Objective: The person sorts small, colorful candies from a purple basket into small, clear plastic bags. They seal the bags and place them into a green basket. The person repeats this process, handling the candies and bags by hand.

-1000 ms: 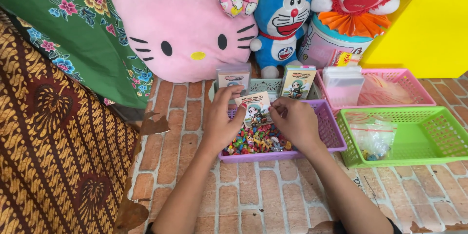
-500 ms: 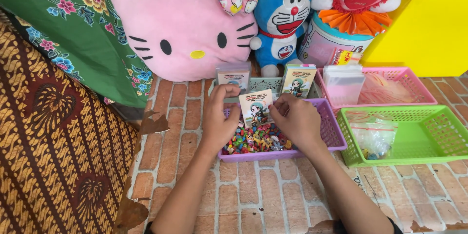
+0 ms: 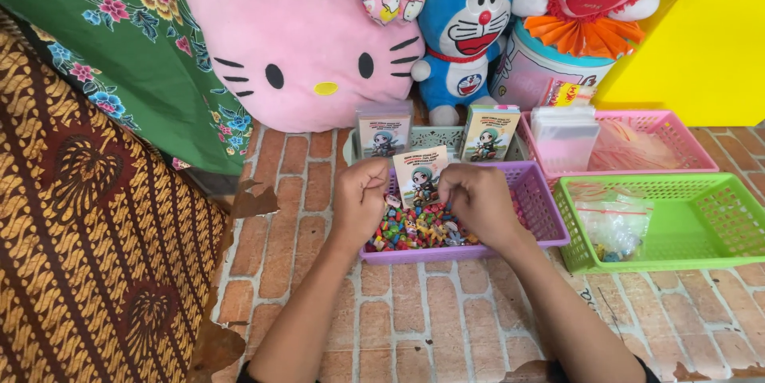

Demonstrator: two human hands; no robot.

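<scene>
We see the left hand (image 3: 360, 201) and right hand (image 3: 478, 204) together pinching 1 small printed card packet (image 3: 421, 176), fingers curled on its edges, held upright above the purple basket (image 3: 544, 216) of colourful small pieces (image 3: 418, 227). A green basket (image 3: 677, 251) with a clear bag (image 3: 612, 223) sits just beside it.

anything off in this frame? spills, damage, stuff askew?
No spills: the small colourful pieces stay inside the purple basket, where both hands hold a printed card. Only damage: the brick-pattern floor covering is torn and ragged along its left edge, beside the brown patterned cloth.
</scene>
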